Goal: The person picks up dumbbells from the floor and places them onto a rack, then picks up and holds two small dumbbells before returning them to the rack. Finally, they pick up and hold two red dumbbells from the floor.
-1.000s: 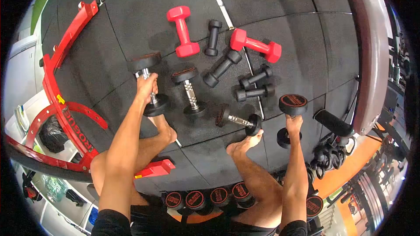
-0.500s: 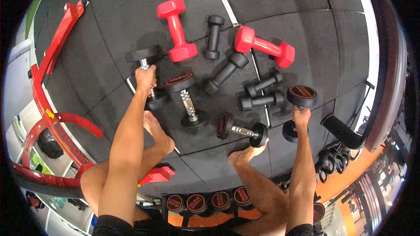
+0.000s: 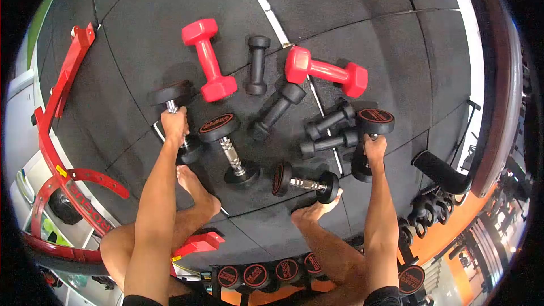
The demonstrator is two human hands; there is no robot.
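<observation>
My left hand (image 3: 174,125) is wrapped round the chrome handle of a black round-headed dumbbell (image 3: 172,92). On the right, my right hand (image 3: 374,150) grips another black dumbbell (image 3: 375,121) with red lettering on its end. Between them a chrome-handled dumbbell (image 3: 231,157) stands tilted beside my left hand's one, and a similar dumbbell (image 3: 306,183) lies near my foot. Farther out are a red dumbbell (image 3: 208,61) and a second red dumbbell (image 3: 327,71). Several small black dumbbells lie around them, one (image 3: 257,65) between the red pair and one (image 3: 279,111) below it.
Black floor mats (image 3: 170,0) lie under everything. A red metal frame (image 3: 65,175) stands at the left. Along the bottom edge runs a rack of dumbbells (image 3: 256,276). At the right are a black padded roller (image 3: 441,171) and kettlebell-like weights (image 3: 430,209).
The view has shifted, so the dumbbells on the floor appear lower and farther left. Both hands still hold their dumbbells, and my right hand's dumbbell appears closer to the small black ones.
</observation>
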